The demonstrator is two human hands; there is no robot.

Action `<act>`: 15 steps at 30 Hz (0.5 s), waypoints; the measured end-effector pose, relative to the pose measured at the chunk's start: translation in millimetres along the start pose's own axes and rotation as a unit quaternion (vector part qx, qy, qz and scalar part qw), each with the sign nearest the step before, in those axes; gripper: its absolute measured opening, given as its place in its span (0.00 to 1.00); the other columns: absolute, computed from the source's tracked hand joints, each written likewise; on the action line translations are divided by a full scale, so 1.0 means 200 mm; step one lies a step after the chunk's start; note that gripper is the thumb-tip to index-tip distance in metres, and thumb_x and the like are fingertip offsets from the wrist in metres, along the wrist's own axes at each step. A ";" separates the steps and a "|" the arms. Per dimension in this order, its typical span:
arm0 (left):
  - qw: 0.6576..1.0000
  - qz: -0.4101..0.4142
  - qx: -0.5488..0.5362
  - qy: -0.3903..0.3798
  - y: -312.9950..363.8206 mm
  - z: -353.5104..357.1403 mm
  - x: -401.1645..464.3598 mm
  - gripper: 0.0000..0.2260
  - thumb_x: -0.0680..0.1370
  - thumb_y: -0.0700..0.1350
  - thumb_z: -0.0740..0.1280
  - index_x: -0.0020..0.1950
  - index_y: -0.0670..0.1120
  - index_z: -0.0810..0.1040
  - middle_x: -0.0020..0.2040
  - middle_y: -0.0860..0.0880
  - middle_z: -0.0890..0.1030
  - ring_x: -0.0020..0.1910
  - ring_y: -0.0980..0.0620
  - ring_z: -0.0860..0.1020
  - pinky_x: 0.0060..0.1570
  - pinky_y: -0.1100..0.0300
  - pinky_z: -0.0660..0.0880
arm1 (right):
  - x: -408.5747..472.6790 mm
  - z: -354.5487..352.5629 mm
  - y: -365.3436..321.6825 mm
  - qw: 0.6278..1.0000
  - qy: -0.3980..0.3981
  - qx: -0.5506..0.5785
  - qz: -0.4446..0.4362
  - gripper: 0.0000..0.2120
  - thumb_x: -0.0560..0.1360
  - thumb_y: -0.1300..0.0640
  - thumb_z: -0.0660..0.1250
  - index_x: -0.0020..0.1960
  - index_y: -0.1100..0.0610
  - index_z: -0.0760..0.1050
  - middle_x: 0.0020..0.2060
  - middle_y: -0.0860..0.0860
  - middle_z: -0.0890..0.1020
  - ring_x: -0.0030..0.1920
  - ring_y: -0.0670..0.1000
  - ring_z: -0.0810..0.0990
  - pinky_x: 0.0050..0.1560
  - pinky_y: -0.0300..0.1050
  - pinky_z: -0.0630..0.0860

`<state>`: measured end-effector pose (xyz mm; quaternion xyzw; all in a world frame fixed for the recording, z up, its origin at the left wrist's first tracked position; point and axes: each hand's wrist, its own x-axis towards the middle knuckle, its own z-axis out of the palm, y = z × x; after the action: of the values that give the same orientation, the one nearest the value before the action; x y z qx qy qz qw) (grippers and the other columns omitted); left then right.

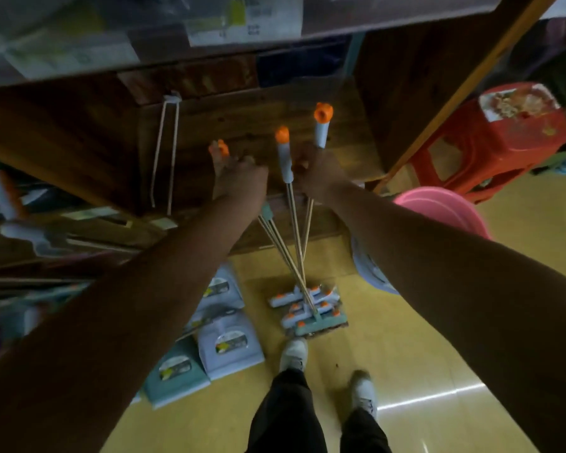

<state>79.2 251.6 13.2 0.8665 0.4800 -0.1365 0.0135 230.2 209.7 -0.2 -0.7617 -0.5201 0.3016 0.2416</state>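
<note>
While my left hand (239, 178) and right hand (317, 174) each clasp one handle, the mops (285, 158) stand heads-down on the floor (406, 322). I judge them light, stiff poles, best held at those grips.

My left hand (239, 179) grips the left mop handle (222, 148), and my right hand (319, 174) grips the right mop handle (321, 127). I see the middle mop handle (284, 155) standing between them. The mop heads (307, 308) sit bunched on the yellow floor (406, 322).
</note>
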 end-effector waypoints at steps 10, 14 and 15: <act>0.932 -0.012 -0.355 0.068 -0.01 0.13 -0.39 0.06 0.72 0.50 0.73 0.41 0.51 0.77 0.41 0.49 0.80 0.42 0.48 0.81 0.41 0.56 0.77 | 0.22 0.07 -0.19 0.991 0.017 -0.115 -0.067 0.14 0.78 0.53 0.63 0.62 0.53 0.72 0.54 0.57 0.80 0.53 0.58 0.81 0.48 0.49 0.79; 0.887 -0.068 -0.455 0.032 0.07 0.14 -0.56 0.17 0.65 0.54 0.72 0.51 0.51 0.81 0.47 0.50 0.84 0.46 0.51 0.82 0.48 0.56 0.79 | 0.05 0.09 -0.13 0.988 0.038 -0.095 -0.115 0.12 0.76 0.54 0.64 0.60 0.51 0.73 0.50 0.55 0.82 0.47 0.56 0.82 0.43 0.51 0.81; 0.875 -0.078 -0.477 0.034 0.10 0.14 -0.61 0.22 0.64 0.53 0.73 0.56 0.50 0.80 0.49 0.50 0.83 0.47 0.51 0.82 0.49 0.55 0.79 | -0.02 0.07 -0.12 0.987 0.036 -0.077 -0.134 0.15 0.76 0.52 0.66 0.62 0.51 0.72 0.50 0.55 0.82 0.47 0.55 0.82 0.44 0.49 0.80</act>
<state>29.3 135.6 14.6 0.7186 0.5531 0.1384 0.3982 203.8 213.9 6.8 -0.7117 -0.6302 0.1981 0.2388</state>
